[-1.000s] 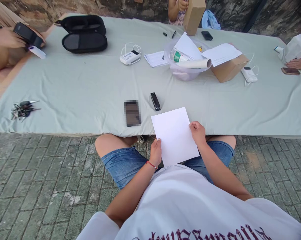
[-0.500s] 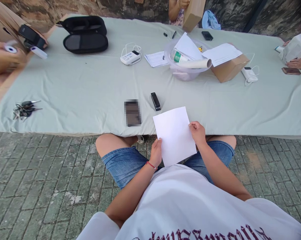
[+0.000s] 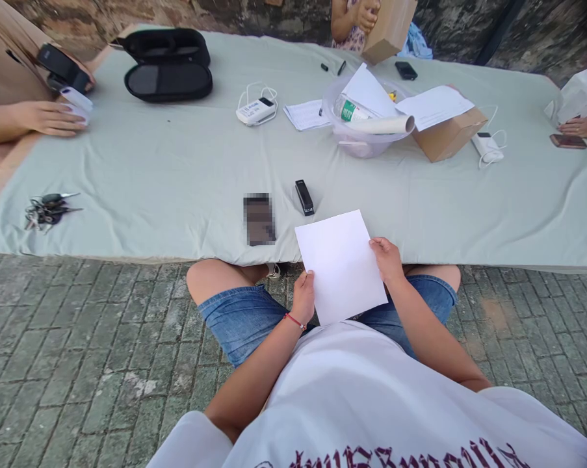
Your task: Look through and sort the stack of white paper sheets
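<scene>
Paper (image 3: 342, 266) clamped in L fingers (image 3: 309, 278) & R fingers (image 3: 378, 245); tub (image 3: 368, 149) w/ bottle (image 3: 348, 111), jutting roll (image 3: 388, 124).

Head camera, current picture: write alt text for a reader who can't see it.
A seated person holds a white sheet of paper between left hand and right hand at the near edge of a cloth-covered table. Beyond it lie a black stapler and a pixelated dark rectangle; farther back are a plastic tub holding papers and a cardboard box.

Soft, diffuse daylight casts faint shadows, with outer edges stretched.
</scene>
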A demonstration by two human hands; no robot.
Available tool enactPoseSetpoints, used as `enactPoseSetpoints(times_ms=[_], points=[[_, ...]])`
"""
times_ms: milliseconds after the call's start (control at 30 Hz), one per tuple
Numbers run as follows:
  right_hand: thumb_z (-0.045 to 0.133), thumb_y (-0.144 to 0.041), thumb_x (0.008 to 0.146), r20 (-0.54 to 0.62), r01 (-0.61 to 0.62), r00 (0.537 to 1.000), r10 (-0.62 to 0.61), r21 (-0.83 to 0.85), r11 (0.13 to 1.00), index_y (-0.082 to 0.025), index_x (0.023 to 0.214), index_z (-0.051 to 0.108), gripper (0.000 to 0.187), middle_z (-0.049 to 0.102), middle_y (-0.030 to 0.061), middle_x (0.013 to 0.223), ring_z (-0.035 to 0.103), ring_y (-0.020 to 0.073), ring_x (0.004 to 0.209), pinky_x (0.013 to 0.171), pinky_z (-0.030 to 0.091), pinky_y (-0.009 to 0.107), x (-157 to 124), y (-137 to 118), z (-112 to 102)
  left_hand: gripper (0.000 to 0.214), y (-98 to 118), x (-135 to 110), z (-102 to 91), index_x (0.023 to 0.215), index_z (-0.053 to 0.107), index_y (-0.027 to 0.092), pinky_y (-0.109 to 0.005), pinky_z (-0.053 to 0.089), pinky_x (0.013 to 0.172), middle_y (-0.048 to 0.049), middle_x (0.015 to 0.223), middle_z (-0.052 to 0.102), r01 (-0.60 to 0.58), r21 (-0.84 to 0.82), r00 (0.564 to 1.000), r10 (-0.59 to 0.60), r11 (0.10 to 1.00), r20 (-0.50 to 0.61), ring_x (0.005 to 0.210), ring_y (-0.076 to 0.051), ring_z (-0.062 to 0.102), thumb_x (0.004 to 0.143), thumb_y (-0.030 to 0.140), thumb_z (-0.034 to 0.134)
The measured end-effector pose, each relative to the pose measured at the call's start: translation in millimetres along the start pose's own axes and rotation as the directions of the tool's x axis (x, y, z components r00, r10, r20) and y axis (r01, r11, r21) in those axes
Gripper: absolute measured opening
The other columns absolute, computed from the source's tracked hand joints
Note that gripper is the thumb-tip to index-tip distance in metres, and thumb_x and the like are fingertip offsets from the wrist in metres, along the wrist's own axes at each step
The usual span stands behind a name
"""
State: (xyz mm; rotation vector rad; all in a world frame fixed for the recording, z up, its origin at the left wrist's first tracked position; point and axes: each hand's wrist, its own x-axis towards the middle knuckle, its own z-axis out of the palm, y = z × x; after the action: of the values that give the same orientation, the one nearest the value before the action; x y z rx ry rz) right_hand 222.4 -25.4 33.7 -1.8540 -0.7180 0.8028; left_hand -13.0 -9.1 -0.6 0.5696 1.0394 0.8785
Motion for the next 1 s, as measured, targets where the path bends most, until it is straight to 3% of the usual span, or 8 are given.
enactPoseSetpoints(times_ms=[300,600,833,1000], points=[[0.06,-0.057,0.075,0.222,-0.104,0.97,0.103,-0.007,0.995,-0.021,0.082,0.064,0.036,0.065,0.0009,0.069,0.058,0.0201,0.068,0.061,0.045,0.031,-2,-7,-5,0.038,2,-1,-1.7,0.093,0.067,0.017,-0.035,0.048,0.087,-0.0068,0.096,0.072,0.102,-0.09,0.995,-0.102,0.991,0.01,0.086,-0.019,0.064,0.071,0.046,0.077],[0.055,-0.053,0.081,0.198,-0.024,0.978,0.063,-0.192,0.981,-0.021,0.074,0.061,0.033,0.062,0.0003,0.064,0.057,0.0196,0.065,0.058,0.045,0.03,-2,-8,-8,0.036,0,0,-0.9,0.081,0.064,0.018,-0.031,0.048,0.08,-0.0025,0.084,0.069,0.092,-0.075,0.993,-0.097,0.993,-0.065,0.078,-0.016,0.062,0.067,0.048,0.08],[0.059,-0.047,0.078,0.191,-0.061,0.979,0.067,-0.037,0.997,-0.021,0.107,0.065,0.039,0.071,0.0033,0.089,0.063,0.0192,0.074,0.063,0.048,0.03,11,-7,-7,0.036,3,-2,1.4,0.089,0.065,0.017,-0.034,0.047,0.086,-0.0065,0.096,0.071,0.049,-0.056,0.999,-0.049,0.997,-0.012,0.088,-0.018,0.064,0.073,0.048,0.074],[0.058,-0.047,0.078,0.159,-0.048,0.985,0.066,-0.11,0.993,-0.018,0.088,0.069,0.032,0.068,0.0021,0.076,0.057,0.0164,0.064,0.057,0.044,0.028,23,-9,-9,0.035,3,-4,2.5,0.089,0.065,0.017,-0.033,0.047,0.086,-0.0059,0.094,0.07,0.042,-0.045,0.998,-0.044,0.998,-0.046,0.086,-0.017,0.063,0.074,0.048,0.073]])
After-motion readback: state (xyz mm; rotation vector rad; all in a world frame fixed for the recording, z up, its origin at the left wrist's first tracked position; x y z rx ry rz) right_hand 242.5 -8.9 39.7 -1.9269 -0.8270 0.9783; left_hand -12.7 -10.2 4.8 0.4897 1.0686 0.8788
